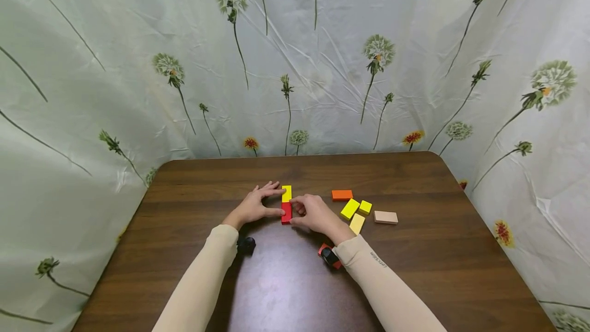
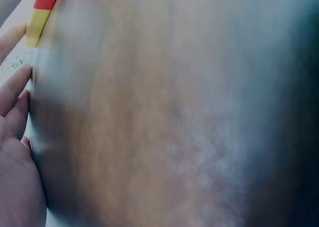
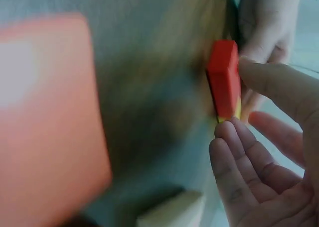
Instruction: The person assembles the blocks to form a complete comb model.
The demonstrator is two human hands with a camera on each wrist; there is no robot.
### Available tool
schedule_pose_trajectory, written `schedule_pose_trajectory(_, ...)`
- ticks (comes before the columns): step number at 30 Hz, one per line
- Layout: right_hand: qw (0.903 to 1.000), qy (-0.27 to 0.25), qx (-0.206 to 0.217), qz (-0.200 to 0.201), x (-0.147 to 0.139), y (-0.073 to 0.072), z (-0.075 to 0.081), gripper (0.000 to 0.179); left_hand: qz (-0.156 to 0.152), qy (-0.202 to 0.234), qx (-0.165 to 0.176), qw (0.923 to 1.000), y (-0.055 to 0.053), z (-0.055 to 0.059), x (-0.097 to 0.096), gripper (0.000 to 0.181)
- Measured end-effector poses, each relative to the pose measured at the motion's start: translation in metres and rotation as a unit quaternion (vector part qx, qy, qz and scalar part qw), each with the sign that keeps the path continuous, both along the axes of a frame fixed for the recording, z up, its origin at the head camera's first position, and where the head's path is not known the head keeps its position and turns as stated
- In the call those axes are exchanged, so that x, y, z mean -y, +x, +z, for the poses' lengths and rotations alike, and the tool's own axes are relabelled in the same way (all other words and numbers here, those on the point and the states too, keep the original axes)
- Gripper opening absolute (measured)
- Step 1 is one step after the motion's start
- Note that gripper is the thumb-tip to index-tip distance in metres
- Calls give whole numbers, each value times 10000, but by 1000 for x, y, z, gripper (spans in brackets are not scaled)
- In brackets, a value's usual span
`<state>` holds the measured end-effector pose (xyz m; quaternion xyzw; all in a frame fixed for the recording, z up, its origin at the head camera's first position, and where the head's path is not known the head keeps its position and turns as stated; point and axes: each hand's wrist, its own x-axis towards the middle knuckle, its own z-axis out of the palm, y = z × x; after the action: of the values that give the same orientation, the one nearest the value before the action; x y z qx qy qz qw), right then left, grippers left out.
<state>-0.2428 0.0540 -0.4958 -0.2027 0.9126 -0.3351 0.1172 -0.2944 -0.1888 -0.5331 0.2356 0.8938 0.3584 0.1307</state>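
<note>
On the table (image 1: 415, 178), the red block (image 1: 287, 213) and yellow block (image 1: 287, 192) are lying end to end — left hand (image 1: 254, 207) and right hand (image 1: 319, 215) are touching them, unclenched — likely handling light, stiff; best pinched across long sides

1. On the table (image 1: 415, 281), far block (image 1: 287, 194) and near block (image 1: 286, 214) sit end to end, left hand (image 1: 254, 208) to their left, right hand (image 1: 319, 215) to their right!
2. Further right, five loose blocks (image 1: 350, 209)!
3. Nearer, by the right sleeve (image 1: 382, 281), another block (image 1: 338, 265), probably, part-hidden.

Small, unreadable lettering (image 1: 378, 259) on right sleeve (image 1: 386, 289)
</note>
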Motion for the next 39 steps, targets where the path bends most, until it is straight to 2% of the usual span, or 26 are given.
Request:
schedule_pose_trajectory(6,9996,-90,136,-238,-24,-2,13,49,12,-18,39,10000,-2,-1,0,74)
schedule_pose_trajectory(11,9998,-137,99,-116,-46,0,21,50,33,-33,49,10000,-1,0,1,74)
schedule_pose_trajectory(15,9997,-41,222,-62,-58,3,24,54,41,-10,45,10000,-1,1,0,73)
schedule_pose_trajectory(21,9991,258,332,35,-67,6,20,57,23,9,25,10000,0,0,0,73)
schedule_pose_trajectory(28,9984,420,371,-42,-70,6,14,57,37,0,38,10000,0,-1,0,74)
schedule_pose_trajectory(39,9983,292,480,-130,-71,5,5,71,39,17,-18,10000,-1,-2,0,74)
